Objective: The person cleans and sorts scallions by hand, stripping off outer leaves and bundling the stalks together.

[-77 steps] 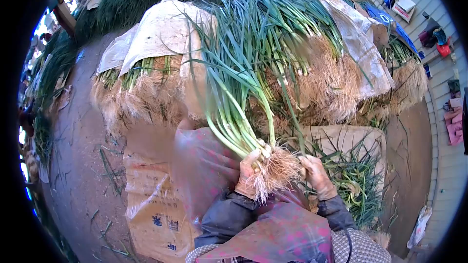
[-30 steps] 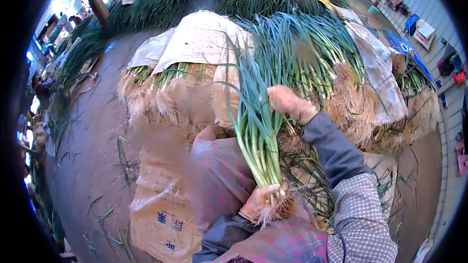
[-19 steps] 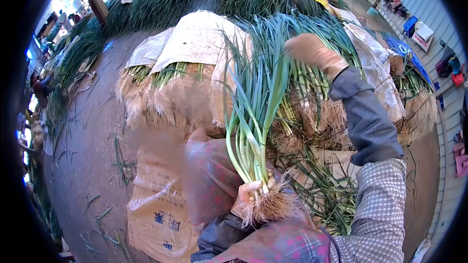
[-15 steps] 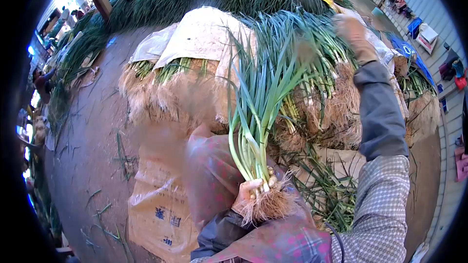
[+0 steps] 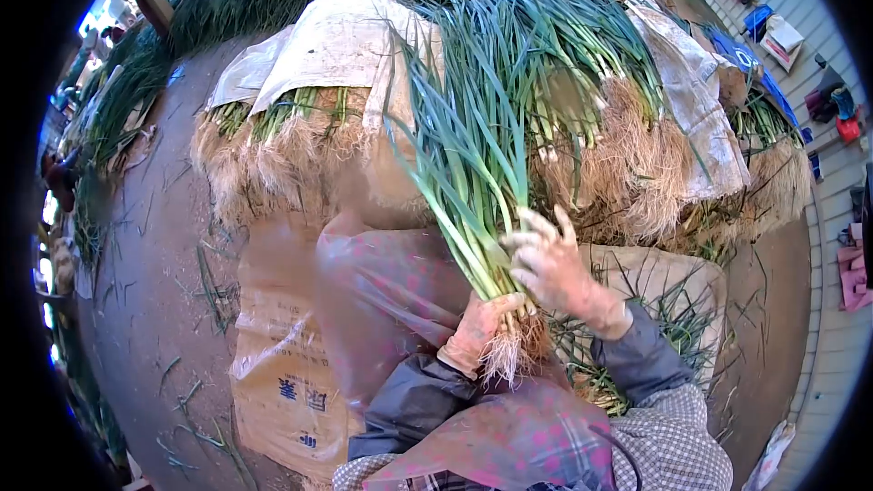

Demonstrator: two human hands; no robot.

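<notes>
Stalks (image 5: 475, 255) lean from the left hand (image 5: 477, 332), clasped near their roots (image 5: 516, 353); the right hand (image 5: 559, 273) is spread open beside them.

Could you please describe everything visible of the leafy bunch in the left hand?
The bunch has long green leaves, pale stalks and tangled, light-brown, threadlike roots. It slants in view, roots lowest; its leaf tips blend into the pile behind. The left hand grips it just above the roots, while the right hand is open beside the stalks, contact unclear.
</notes>
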